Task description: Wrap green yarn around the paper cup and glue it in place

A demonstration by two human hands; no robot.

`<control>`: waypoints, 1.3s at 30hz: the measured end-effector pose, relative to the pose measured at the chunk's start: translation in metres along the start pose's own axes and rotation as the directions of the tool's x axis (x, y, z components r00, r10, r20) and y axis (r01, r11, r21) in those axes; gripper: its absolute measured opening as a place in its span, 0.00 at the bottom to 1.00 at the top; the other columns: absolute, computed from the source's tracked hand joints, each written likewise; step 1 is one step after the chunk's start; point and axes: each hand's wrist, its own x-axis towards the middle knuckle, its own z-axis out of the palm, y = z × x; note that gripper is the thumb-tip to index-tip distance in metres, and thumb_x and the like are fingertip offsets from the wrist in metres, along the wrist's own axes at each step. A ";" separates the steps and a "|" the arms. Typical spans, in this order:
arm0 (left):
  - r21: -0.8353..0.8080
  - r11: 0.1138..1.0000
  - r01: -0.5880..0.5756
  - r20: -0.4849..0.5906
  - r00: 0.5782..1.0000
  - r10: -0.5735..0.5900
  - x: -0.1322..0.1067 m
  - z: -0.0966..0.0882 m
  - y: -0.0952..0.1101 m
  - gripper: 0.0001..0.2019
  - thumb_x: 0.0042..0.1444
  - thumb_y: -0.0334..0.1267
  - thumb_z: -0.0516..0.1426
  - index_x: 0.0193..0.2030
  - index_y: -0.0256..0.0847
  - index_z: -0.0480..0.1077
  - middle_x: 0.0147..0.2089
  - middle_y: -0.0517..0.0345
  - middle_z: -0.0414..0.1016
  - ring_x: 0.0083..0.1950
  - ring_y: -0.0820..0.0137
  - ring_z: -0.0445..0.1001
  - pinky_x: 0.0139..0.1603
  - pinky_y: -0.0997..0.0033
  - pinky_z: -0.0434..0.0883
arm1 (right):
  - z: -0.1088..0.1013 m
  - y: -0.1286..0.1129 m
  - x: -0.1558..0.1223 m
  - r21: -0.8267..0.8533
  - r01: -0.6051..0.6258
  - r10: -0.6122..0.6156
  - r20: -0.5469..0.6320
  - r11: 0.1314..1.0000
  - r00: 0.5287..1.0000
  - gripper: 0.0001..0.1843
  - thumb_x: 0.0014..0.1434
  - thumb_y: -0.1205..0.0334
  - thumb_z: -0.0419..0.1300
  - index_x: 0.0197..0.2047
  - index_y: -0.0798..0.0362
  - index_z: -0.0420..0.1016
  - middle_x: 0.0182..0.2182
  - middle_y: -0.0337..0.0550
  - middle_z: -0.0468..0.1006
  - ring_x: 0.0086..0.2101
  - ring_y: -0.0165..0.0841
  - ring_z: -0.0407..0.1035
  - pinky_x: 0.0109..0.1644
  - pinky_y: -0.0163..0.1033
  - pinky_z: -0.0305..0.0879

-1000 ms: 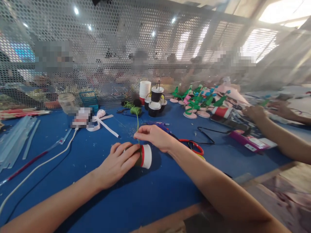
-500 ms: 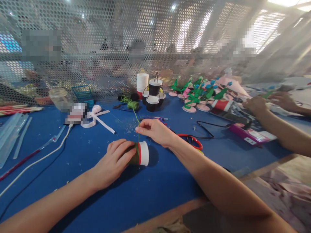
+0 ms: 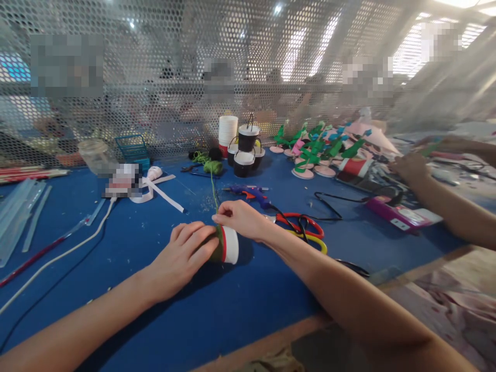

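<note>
A paper cup (image 3: 228,245) lies on its side on the blue table (image 3: 240,305), white with a red band and partly wrapped in green yarn. My left hand (image 3: 182,258) is closed over the wrapped end of the cup and holds it down. My right hand (image 3: 242,219) pinches the green yarn strand (image 3: 213,187) just above the cup. The strand runs back to a small green yarn bundle (image 3: 211,166) near the mesh screen.
A blue glue gun (image 3: 250,192) and red and yellow scissors (image 3: 306,230) lie right of my hands. Stacked cups (image 3: 228,133), black-wrapped cups (image 3: 246,155) and green craft pieces (image 3: 313,152) stand at the back. Another person's arm (image 3: 437,196) works at the right. Clear sticks (image 3: 17,217) lie left.
My right hand has come down with the yarn from above the table to right at the cup. The glue gun behind it now shows. My left hand stays on the cup.
</note>
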 end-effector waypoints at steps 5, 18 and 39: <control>-0.140 0.983 0.116 0.034 0.993 -0.112 0.004 -0.006 -0.004 0.17 0.52 0.37 0.57 0.47 0.36 0.57 0.51 0.44 0.63 0.53 0.58 0.59 0.49 0.57 0.58 | 0.000 0.000 0.000 -0.039 0.016 -0.017 -0.011 0.999 1.000 0.08 0.50 0.64 0.56 0.21 0.55 0.65 0.18 0.34 0.64 0.23 0.25 0.56 0.27 0.32 0.52; -0.232 0.901 0.367 0.295 0.909 -0.295 0.010 -0.012 -0.008 0.24 0.42 0.43 0.62 0.44 0.37 0.59 0.43 0.50 0.69 0.45 0.60 0.65 0.45 0.56 0.59 | 0.001 -0.011 -0.008 -0.063 0.063 -0.064 -0.009 0.996 0.998 0.09 0.51 0.64 0.56 0.21 0.54 0.64 0.17 0.33 0.64 0.21 0.25 0.57 0.27 0.32 0.53; -0.011 1.000 0.021 -0.065 0.998 -0.021 0.003 -0.013 -0.004 0.15 0.56 0.35 0.52 0.49 0.33 0.57 0.48 0.41 0.69 0.50 0.57 0.64 0.47 0.55 0.58 | -0.015 -0.021 -0.021 0.116 0.167 -0.171 0.022 0.979 0.985 0.08 0.51 0.61 0.56 0.25 0.56 0.67 0.22 0.35 0.67 0.25 0.25 0.58 0.28 0.32 0.56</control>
